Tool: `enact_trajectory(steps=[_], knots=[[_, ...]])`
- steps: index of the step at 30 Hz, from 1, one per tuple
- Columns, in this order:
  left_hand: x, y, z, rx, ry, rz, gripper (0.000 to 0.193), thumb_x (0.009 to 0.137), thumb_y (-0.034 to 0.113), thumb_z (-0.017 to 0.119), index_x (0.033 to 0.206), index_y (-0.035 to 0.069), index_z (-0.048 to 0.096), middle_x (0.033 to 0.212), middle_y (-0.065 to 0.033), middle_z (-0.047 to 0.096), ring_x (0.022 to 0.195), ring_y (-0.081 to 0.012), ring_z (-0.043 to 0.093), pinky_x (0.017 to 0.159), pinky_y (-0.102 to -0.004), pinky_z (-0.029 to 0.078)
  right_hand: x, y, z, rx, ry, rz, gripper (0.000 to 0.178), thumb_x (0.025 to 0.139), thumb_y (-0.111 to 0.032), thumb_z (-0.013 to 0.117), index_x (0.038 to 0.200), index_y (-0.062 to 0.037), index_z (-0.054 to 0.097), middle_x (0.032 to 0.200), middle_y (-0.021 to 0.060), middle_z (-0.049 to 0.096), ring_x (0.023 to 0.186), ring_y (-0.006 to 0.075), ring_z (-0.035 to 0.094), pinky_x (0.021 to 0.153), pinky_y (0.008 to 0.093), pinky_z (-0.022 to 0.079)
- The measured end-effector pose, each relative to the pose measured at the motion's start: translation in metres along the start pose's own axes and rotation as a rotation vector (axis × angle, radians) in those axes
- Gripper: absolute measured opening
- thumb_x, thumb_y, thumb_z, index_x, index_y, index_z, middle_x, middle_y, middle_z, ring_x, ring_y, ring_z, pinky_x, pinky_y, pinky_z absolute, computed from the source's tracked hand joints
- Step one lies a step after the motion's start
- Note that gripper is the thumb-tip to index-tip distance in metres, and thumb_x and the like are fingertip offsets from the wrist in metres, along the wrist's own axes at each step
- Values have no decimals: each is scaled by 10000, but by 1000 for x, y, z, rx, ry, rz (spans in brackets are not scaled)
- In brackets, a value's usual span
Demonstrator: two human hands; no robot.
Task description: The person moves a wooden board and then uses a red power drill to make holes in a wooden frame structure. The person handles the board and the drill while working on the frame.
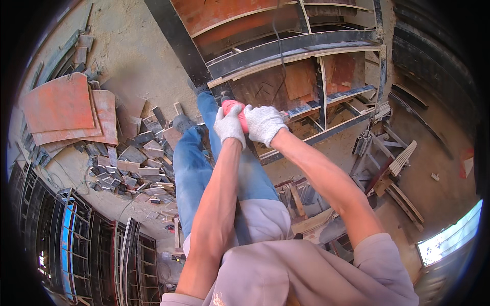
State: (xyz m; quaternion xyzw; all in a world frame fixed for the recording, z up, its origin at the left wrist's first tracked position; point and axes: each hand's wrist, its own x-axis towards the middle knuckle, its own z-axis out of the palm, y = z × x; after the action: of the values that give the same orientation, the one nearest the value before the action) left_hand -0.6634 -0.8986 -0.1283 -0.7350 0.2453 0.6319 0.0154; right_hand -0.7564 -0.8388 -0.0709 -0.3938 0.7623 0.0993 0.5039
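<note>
Both my hands wear white work gloves and grip a red power tool [233, 106]. My left hand [228, 126] wraps the tool's near side. My right hand [262, 123] closes over its right side. The tool points down at a dark steel-framed formwork panel [286, 48] with reddish plywood faces [301, 76]. A black cable [279, 46] runs from the tool up across the panel. The tool's tip is hidden behind the gloves. My legs in blue jeans [191, 168] stand beside the frame.
A heap of cut metal offcuts [135, 163] and curved red plywood sheets [64, 107] lies on the sandy floor at left. Dark steel frames [76, 245] are stacked at lower left. Timber pieces and a metal rack [388, 163] sit at right.
</note>
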Motion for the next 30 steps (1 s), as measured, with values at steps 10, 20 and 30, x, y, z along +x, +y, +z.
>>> enact_trajectory(steps=[10,20,30], knots=[[53,-23,-13,-183,-90,-136,842,768,92,851,1492,-79,457,1429,-181,584,1239,-260,599,1047,-370,479,14,-12,-23,-47,-47,-48,401,832,-151,669,1132,114,636,904,253,754,847,361,764,742,476,604],[63,-24,-20,-231,-175,-178,762,762,91,823,1446,-70,528,1398,-164,621,1179,-247,624,1025,-358,482,24,-17,-31,-104,-84,-111,433,767,-150,735,1120,88,662,919,235,760,855,352,765,731,458,607],[53,-29,-17,-129,-71,-29,686,807,149,806,1414,-51,560,1352,-166,635,1179,-244,623,1012,-348,487,22,-13,-21,-61,-18,-105,398,772,-139,709,1095,83,636,881,250,748,832,376,760,723,470,601]])
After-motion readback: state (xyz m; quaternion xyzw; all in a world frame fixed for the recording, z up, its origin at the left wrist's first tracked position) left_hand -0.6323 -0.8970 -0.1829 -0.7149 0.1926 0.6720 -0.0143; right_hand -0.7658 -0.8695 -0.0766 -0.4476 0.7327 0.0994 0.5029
